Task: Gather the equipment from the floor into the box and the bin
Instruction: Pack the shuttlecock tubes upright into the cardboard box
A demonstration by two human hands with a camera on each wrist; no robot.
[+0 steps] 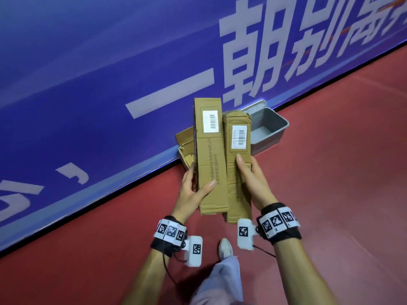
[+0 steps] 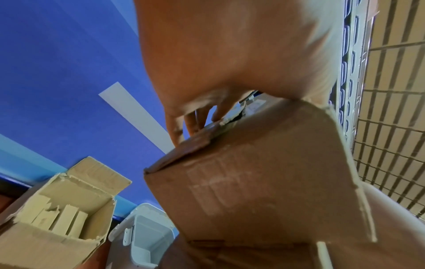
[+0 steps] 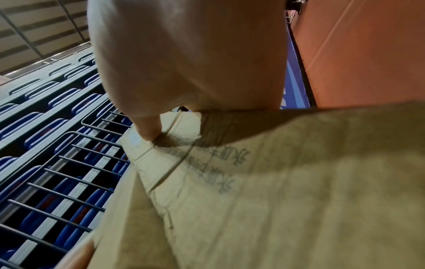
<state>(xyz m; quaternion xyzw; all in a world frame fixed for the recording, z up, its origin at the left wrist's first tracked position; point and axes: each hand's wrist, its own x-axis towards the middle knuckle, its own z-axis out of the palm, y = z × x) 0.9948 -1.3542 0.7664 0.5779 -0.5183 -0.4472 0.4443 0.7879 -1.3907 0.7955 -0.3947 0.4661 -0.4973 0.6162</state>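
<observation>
I hold two long brown cardboard packages side by side above the red floor. My left hand (image 1: 193,186) grips the longer package (image 1: 210,155) near its lower end, thumb on its face and fingers behind; it fills the left wrist view (image 2: 264,172). My right hand (image 1: 251,179) grips the narrower, crumpled package (image 1: 239,172) from the right, also seen close in the right wrist view (image 3: 253,200). Beneath them an open torn cardboard box (image 1: 185,146) (image 2: 64,205) stands against the blue barrier, and a grey plastic bin (image 1: 268,128) (image 2: 147,236) sits right of it.
A blue barrier with large white characters (image 1: 110,73) runs diagonally across the floor edge. Red sports floor (image 1: 330,183) stretches to the right and towards me. My white shoe (image 1: 225,249) and trouser leg are below the packages. Blue stadium seats and railings (image 3: 57,145) lie behind.
</observation>
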